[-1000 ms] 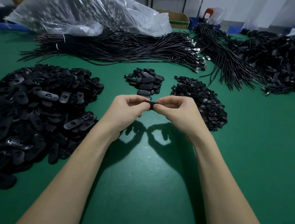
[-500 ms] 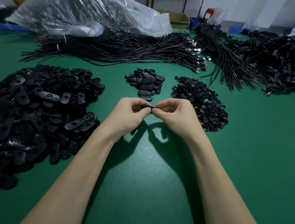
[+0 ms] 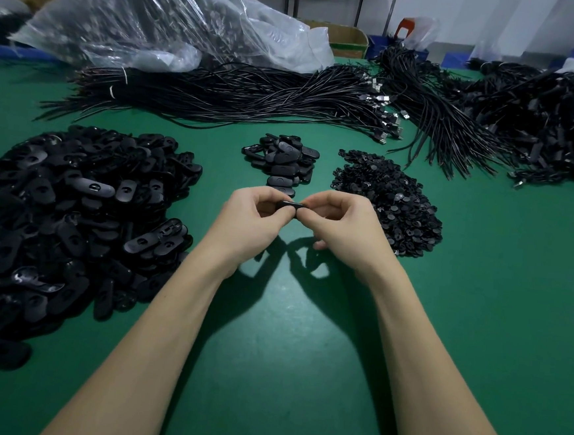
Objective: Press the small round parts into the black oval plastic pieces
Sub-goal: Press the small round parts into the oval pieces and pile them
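Black oval piece (image 3: 291, 204) sits pinched between both hands above the green table (image 3: 301, 373), seen nearly edge-on, so whether a round part is already seated in it cannot be told. Left hand (image 3: 249, 221) grips its left end with thumb and curled fingers; right hand (image 3: 341, 223) grips its right end the same way, and the fingertips of the two hands almost meet over the piece. Just beyond the held piece lies a small pile of oval pieces (image 3: 281, 160). To the right of the held piece, close beside the right hand, is a heap of small round parts (image 3: 388, 198). To its left, well apart, spreads a large heap of oval pieces (image 3: 69, 214). Farther beyond the held piece, bundles of black cables (image 3: 240, 98) lie across the table, with a clear plastic bag (image 3: 164, 19) behind them and a tangled cable pile (image 3: 543, 124) toward the far right
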`<action>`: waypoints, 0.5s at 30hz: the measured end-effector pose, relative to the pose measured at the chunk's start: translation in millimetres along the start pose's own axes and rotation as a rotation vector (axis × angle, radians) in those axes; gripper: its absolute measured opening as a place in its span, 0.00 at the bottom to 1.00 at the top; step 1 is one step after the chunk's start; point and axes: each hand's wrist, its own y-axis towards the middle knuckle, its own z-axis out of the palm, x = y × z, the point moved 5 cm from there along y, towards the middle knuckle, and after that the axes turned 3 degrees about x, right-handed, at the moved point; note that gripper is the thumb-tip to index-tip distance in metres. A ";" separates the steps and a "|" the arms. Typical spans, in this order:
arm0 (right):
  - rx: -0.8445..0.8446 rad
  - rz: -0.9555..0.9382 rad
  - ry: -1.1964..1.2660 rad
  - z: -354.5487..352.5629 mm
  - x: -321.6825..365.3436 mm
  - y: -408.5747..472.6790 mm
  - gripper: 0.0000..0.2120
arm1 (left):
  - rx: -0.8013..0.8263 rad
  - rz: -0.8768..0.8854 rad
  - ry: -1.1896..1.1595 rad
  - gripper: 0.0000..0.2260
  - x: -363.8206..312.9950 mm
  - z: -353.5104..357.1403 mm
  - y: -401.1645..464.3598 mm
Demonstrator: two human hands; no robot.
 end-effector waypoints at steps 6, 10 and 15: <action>-0.061 -0.162 -0.388 3.6 12.6 4.2 0.09 | -0.079 -0.018 0.013 0.04 1.3 -3.9 -1.2; -0.118 -0.121 -0.413 0.9 17.7 28.0 0.07 | -0.186 0.055 0.179 0.07 -2.9 -12.4 -2.5; -0.143 -0.061 -0.434 -2.1 37.2 87.6 0.07 | -0.176 0.105 0.274 0.06 -4.5 -8.7 -3.9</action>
